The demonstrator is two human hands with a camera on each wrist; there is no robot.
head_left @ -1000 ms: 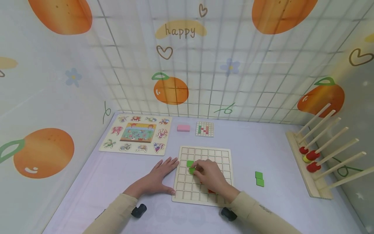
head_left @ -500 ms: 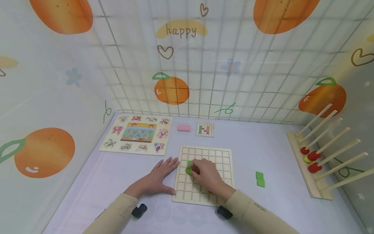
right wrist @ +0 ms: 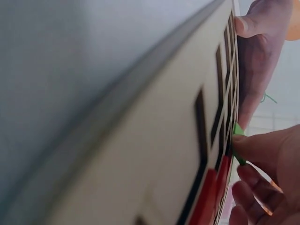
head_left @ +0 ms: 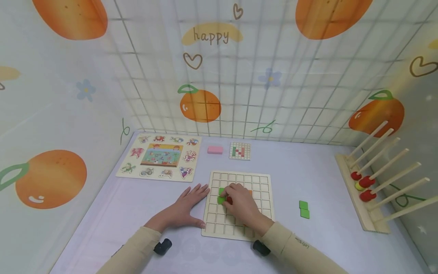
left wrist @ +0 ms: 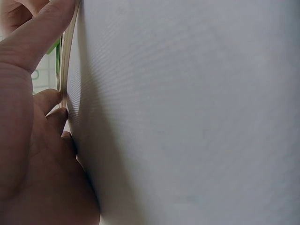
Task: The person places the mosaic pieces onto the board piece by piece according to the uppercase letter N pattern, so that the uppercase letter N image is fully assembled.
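Observation:
A wooden grid board (head_left: 215, 228) lies flat in the middle of the table. My left hand (head_left: 186, 209) rests spread on the tabletop at the board's left side, its fingertips and thumb tip at the edge. Over the grid, my right hand (head_left: 241, 203) pinches a green square tile (right wrist: 239, 152) between thumb and finger; the tile stands tilted against the board in the right wrist view. Another green tile (head_left: 221, 190) sits in the cell just beyond. Red tiles (right wrist: 206, 197) fill cells nearby, partly hidden under the right hand in the head view.
Two loose green tiles (head_left: 303, 209) lie right of the board. Beyond it are a small pattern card (head_left: 240, 151) and a pink block (head_left: 215, 150). An animal puzzle board (head_left: 137, 173) lies back left; a wooden peg rack (head_left: 362, 213) with several beads stands at right.
My right hand has shifted slightly left with the green tile, which now lines up below the other green one. More red and orange shows beside the hand. My left hand stays put.

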